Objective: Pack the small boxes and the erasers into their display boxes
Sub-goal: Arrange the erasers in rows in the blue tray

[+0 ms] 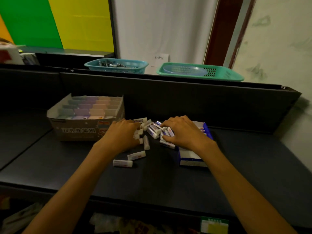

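Note:
Several white erasers (152,130) in printed sleeves lie in a loose heap on the dark shelf (152,179). My left hand (122,135) lies palm down on the heap's left side, fingers curled around some erasers. My right hand (181,132) covers the heap's right side, its thumb and fingers pinching erasers. A blue and white display box (194,157) sits under my right wrist, partly hidden. A cardboard display box (84,130) on the left holds rows of pastel small boxes (89,108). Two erasers (129,159) lie apart, nearer to me.
A dark back panel (168,97) rises behind the shelf. Above it stand a teal basket with metal tools (116,65), a green basket (200,71) and a paper sign (159,62). Packaged goods fill a lower level (118,223) below the shelf's front edge.

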Demonstrator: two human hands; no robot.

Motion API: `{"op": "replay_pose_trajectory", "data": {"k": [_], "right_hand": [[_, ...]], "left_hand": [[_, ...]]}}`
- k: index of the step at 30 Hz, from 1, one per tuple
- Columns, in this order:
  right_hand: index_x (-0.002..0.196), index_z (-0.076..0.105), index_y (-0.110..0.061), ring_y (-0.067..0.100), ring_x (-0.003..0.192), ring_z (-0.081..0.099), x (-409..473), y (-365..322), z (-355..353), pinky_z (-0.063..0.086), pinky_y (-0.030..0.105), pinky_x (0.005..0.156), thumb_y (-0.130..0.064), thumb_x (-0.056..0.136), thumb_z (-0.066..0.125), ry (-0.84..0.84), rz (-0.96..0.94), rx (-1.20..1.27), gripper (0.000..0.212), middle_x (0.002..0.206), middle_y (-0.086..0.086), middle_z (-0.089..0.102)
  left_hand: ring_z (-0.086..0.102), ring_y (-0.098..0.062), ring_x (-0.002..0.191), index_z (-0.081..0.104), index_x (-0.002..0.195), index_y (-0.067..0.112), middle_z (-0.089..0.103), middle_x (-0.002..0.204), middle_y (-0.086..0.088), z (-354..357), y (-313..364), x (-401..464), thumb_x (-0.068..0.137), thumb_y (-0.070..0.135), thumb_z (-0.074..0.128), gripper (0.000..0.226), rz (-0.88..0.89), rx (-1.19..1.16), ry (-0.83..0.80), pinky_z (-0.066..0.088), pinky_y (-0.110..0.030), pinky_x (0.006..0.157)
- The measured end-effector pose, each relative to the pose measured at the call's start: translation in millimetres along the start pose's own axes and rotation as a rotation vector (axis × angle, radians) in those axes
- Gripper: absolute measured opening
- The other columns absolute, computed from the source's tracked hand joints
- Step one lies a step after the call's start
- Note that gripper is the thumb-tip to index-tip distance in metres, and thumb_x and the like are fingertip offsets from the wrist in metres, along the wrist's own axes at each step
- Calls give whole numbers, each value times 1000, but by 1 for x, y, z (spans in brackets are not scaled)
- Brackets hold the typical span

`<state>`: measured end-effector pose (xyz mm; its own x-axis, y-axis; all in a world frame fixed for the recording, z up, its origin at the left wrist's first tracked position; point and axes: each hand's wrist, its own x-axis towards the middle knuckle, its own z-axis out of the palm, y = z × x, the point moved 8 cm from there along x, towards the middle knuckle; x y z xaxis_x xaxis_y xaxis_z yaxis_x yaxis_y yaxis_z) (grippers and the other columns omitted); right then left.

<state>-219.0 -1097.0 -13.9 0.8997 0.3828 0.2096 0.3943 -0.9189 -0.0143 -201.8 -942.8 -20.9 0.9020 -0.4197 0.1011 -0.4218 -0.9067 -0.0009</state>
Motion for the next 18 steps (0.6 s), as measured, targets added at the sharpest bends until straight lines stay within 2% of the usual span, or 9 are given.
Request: {"op": "replay_pose_trajectory", "data": {"k": [8,12,18], "right_hand": [[130,50,-29,17,117,48,2,-7,22,34,30,98,-38,90,59,-59,74,16,42,127,-1,56],[126,54,-28,18,113,52,-3,-2,32,45,33,93,-35,86,65,-78,128,20,42,125,0,59],[118,56,-25,20,111,52,-6,0,42,46,34,92,-32,85,66,-114,168,-3,35,119,2,59]], "left_hand": [[50,-18,116,47,129,28,49,133,-1,16,-3,-4,85,34,64,48,75,-78,-21,44,-30,90],[47,-18,121,46,133,27,46,137,-1,22,10,3,87,29,63,49,167,-102,-54,45,-31,96],[51,-15,116,52,128,31,50,133,1,36,22,13,87,19,61,43,265,-136,-150,48,-33,95]]}}
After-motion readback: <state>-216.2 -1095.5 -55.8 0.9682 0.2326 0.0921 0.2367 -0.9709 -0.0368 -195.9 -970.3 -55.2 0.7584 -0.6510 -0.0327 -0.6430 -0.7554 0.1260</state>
